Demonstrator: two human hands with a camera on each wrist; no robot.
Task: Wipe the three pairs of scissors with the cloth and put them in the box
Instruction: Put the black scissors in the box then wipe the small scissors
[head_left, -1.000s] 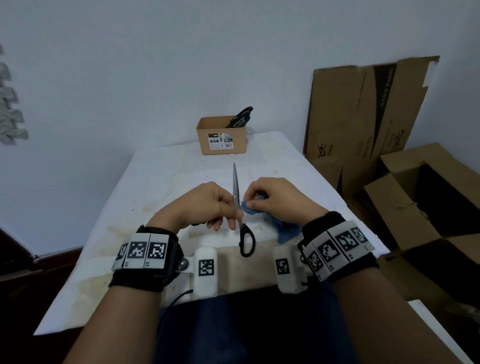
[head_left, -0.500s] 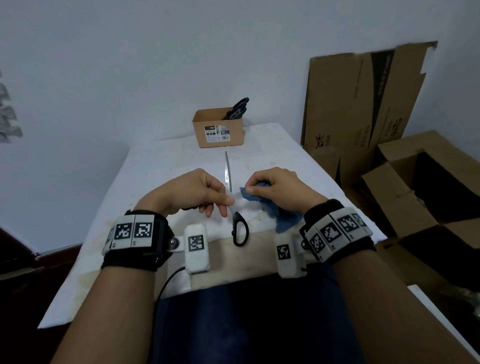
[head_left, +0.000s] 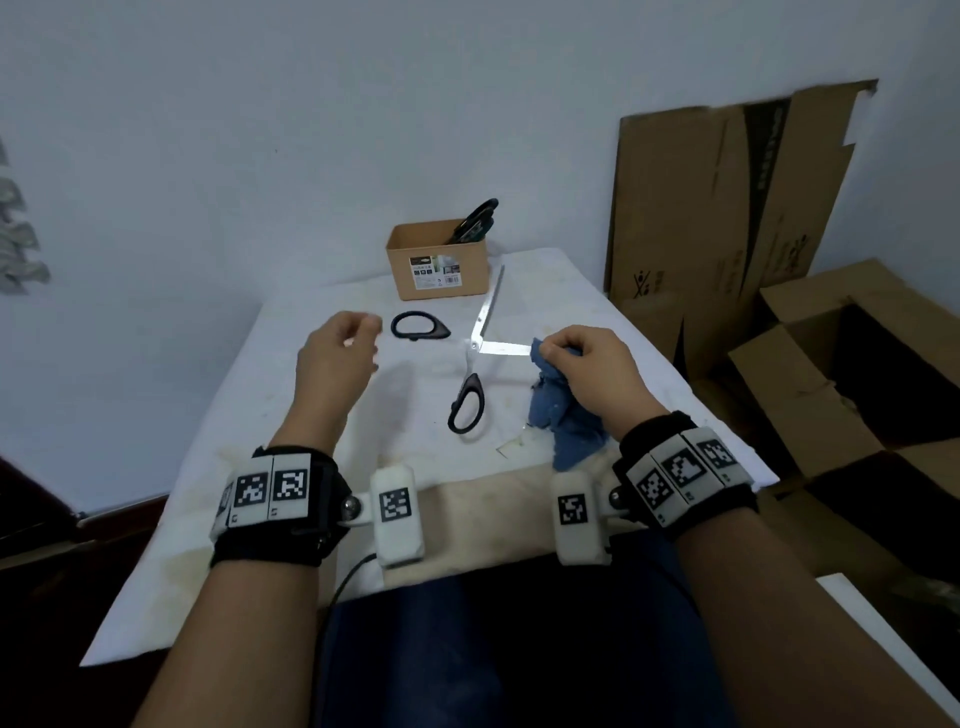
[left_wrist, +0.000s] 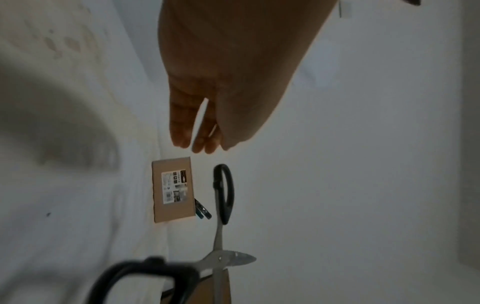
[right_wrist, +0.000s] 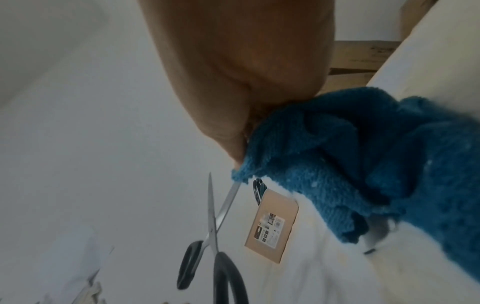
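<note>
A pair of black-handled scissors is spread wide open over the white table, one handle ring to the left and the other towards me. My right hand pinches the blue cloth around the tip of one blade. My left hand hovers just left of the scissors with relaxed fingers and holds nothing. The small cardboard box stands at the table's far edge, with dark scissor handles sticking out. The right wrist view shows the cloth wrapped over the blade.
The table has a white stained cover, and its front edge is near my wrists. A flattened carton leans on the wall at the right. Open cardboard boxes stand on the floor beside the table.
My left hand has let go of the scissors and pulled away to the left. The scissors, held upright and shut before, now hang wide open from the cloth pinch, farther from me.
</note>
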